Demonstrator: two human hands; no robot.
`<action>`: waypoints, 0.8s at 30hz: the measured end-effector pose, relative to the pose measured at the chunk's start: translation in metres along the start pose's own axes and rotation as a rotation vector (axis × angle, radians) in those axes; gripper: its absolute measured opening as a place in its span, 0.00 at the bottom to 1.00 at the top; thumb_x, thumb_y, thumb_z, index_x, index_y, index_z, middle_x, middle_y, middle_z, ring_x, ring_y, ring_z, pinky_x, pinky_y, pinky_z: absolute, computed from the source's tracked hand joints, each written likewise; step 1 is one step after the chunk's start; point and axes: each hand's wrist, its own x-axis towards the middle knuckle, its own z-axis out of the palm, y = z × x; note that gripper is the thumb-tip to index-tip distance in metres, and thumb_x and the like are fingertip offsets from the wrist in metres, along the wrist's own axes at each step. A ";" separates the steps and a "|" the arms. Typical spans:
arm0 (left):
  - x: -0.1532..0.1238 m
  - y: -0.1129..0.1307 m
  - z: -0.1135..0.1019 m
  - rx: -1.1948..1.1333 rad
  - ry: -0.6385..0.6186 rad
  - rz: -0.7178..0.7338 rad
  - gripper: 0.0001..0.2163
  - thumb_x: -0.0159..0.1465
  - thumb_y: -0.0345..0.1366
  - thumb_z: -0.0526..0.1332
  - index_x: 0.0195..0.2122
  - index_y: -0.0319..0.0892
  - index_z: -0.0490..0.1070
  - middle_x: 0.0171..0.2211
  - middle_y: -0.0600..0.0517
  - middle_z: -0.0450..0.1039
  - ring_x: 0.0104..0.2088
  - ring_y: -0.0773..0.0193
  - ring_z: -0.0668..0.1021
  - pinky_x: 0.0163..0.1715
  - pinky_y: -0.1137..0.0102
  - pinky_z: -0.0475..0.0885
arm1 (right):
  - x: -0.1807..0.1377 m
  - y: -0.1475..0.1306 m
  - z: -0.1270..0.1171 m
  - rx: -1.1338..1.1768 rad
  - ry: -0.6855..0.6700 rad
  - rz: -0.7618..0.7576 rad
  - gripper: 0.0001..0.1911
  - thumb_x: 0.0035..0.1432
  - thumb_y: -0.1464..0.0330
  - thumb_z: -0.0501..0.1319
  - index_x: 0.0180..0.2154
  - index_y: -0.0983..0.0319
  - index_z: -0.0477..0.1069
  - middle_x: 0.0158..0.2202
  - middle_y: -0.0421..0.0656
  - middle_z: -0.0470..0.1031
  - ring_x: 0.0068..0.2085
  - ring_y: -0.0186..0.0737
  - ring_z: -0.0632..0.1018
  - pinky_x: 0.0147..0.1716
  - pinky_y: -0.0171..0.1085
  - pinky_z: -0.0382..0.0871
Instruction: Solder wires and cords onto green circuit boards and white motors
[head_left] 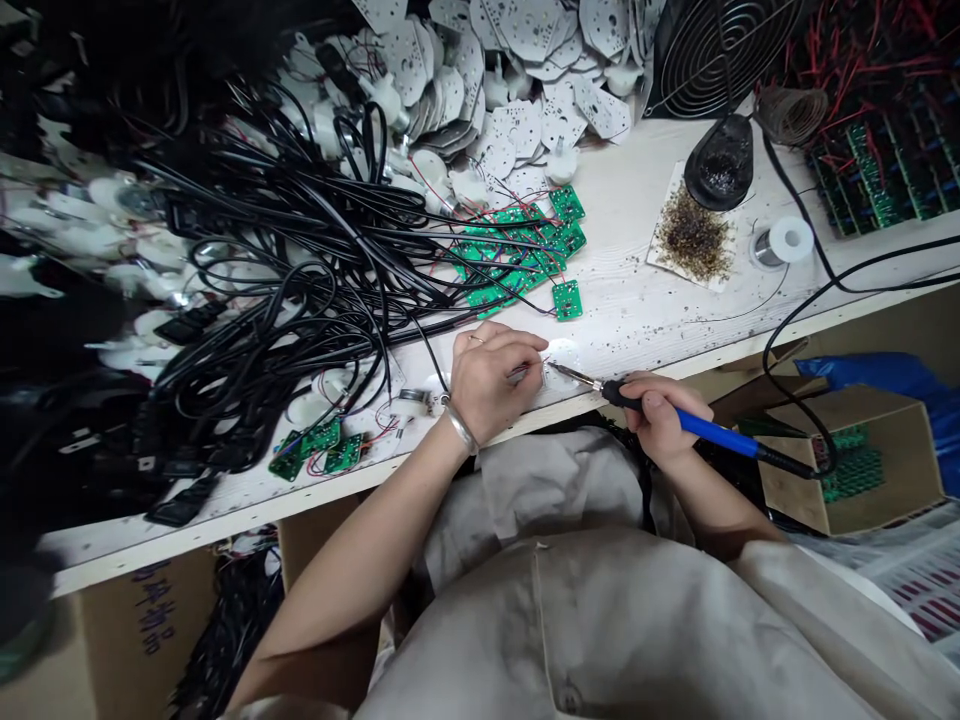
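**Iron tip down at the bench edge**

From where I stand, the person sits close against the white workbench [645, 300] with both hands near its front edge. The right hand [660, 415] has its fingers wrapped around the blue-handled soldering iron [675, 415], whose tip slants left toward a small white round part [562, 355] lying on the bench. The left hand [491, 380] sits just beside that part, fingers curled and pinched together over something thin and metallic; whether it is solder wire or a lead is too small to tell. The tip and the pinched fingertips nearly meet over the part.

A tangle of black cables [285, 280] covers the left of the bench, with green circuit boards [525, 255] heaped just beyond the hands and a few more boards [315, 445] at the near edge. A solder spool [787, 240] and an iron stand [720, 160] sit well to the right.

It looks like a joint is being soldered on the white part. The next move, I'd judge, needs the left hand kept steady and the tip lifted away cleanly, clear of the fingers so close beside it.
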 end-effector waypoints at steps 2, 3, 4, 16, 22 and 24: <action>0.000 0.001 0.000 0.011 -0.005 -0.008 0.07 0.61 0.33 0.60 0.26 0.44 0.74 0.40 0.54 0.81 0.43 0.60 0.76 0.47 0.59 0.60 | -0.001 0.001 0.000 -0.026 -0.003 0.002 0.12 0.61 0.63 0.56 0.32 0.56 0.77 0.16 0.34 0.69 0.13 0.32 0.68 0.20 0.38 0.70; 0.001 0.001 0.000 0.015 -0.006 -0.012 0.07 0.61 0.33 0.60 0.26 0.44 0.74 0.40 0.54 0.81 0.42 0.60 0.76 0.47 0.59 0.60 | -0.002 0.001 0.000 -0.025 -0.004 -0.003 0.11 0.61 0.63 0.56 0.32 0.56 0.77 0.16 0.34 0.70 0.13 0.32 0.68 0.20 0.37 0.69; 0.001 0.002 0.001 0.017 -0.002 -0.014 0.07 0.61 0.33 0.60 0.26 0.43 0.73 0.40 0.54 0.81 0.42 0.60 0.76 0.47 0.60 0.60 | -0.002 0.002 0.000 -0.014 -0.005 -0.009 0.11 0.61 0.63 0.57 0.32 0.56 0.77 0.17 0.34 0.70 0.14 0.32 0.69 0.20 0.38 0.70; 0.001 0.001 0.002 0.004 0.019 -0.010 0.07 0.60 0.31 0.60 0.25 0.43 0.72 0.38 0.54 0.81 0.41 0.61 0.76 0.46 0.60 0.62 | 0.001 -0.002 0.000 -0.044 -0.053 -0.063 0.10 0.62 0.66 0.57 0.35 0.55 0.78 0.15 0.32 0.69 0.15 0.32 0.70 0.29 0.40 0.74; 0.004 0.001 0.003 -0.030 0.035 -0.036 0.06 0.59 0.30 0.61 0.24 0.43 0.72 0.35 0.55 0.81 0.39 0.63 0.78 0.46 0.62 0.63 | 0.000 -0.002 0.000 -0.069 -0.037 -0.050 0.11 0.63 0.63 0.56 0.34 0.55 0.77 0.15 0.32 0.68 0.15 0.33 0.70 0.27 0.40 0.73; 0.005 0.001 0.002 -0.020 0.023 -0.046 0.06 0.58 0.30 0.61 0.24 0.43 0.72 0.35 0.55 0.81 0.39 0.63 0.78 0.46 0.61 0.63 | -0.001 -0.001 -0.001 -0.094 -0.040 -0.052 0.12 0.63 0.62 0.56 0.34 0.55 0.77 0.14 0.32 0.68 0.15 0.33 0.70 0.28 0.40 0.74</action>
